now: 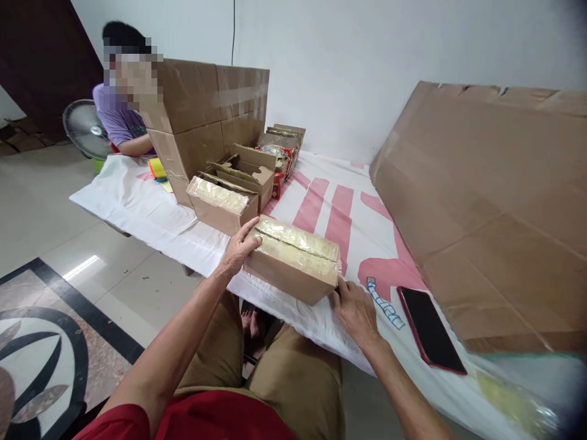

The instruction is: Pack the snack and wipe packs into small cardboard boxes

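Observation:
A small cardboard box [287, 272], its top seam covered with clear, yellowish tape, rests at the table's near edge in front of me. My left hand [241, 247] grips its left end, thumb on the top and fingers along the far side. At the box's right end, my right hand [355, 308] is closed with curled fingers against the lower corner. A small dark bit shows by those fingertips; most of it is hidden, so I cannot make out what they hold.
Left of the box stand another taped carton [220, 208] and an open carton [250, 168], with red packets [277, 185] behind. Large cardboard sheets [504, 214] lean at right; stacked boxes [197, 104] rise at left. A phone [431, 330] lies right. A person [119, 116] sits beyond.

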Motion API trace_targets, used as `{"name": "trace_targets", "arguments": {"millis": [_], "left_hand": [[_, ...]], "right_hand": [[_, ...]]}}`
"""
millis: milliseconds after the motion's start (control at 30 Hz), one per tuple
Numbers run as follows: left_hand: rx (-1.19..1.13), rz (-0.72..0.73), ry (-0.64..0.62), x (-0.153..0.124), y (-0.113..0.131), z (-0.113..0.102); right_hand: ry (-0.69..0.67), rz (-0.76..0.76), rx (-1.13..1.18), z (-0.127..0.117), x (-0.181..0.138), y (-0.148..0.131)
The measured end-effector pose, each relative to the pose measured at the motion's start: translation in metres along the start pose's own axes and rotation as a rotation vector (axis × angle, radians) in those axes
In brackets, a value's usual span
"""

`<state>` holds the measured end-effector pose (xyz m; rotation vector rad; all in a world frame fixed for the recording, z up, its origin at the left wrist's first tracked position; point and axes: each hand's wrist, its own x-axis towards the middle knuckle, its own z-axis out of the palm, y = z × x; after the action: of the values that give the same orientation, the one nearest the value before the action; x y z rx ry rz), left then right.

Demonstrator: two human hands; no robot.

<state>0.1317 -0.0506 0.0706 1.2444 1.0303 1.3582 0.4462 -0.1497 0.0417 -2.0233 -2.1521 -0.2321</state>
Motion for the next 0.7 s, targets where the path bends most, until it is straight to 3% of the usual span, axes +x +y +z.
{"name": "trace_targets", "arguments": {"millis": [167, 333, 567, 700], "left_hand": [[0.08, 0.078, 0.111, -0.022, 0.004, -0.001], [0.13, 0.126, 0.185, -0.042, -0.003, 0.001], [0.054, 0.19, 0.187, -0.043, -0.01, 0.002], [-0.02, 0.141, 0.146, -0.043, -0.006, 0.0]], "right_hand": [[0.145, 0.031, 0.307, -0.026, -0.008, 0.009], [0.379, -0.01, 0.614, -0.056, -0.005, -0.025], [0.524, 0.146, 0.769, -0.058, 0.002, -0.055], [0.545, -0.017, 0.78, -0.062, -0.01, -0.058]]}}
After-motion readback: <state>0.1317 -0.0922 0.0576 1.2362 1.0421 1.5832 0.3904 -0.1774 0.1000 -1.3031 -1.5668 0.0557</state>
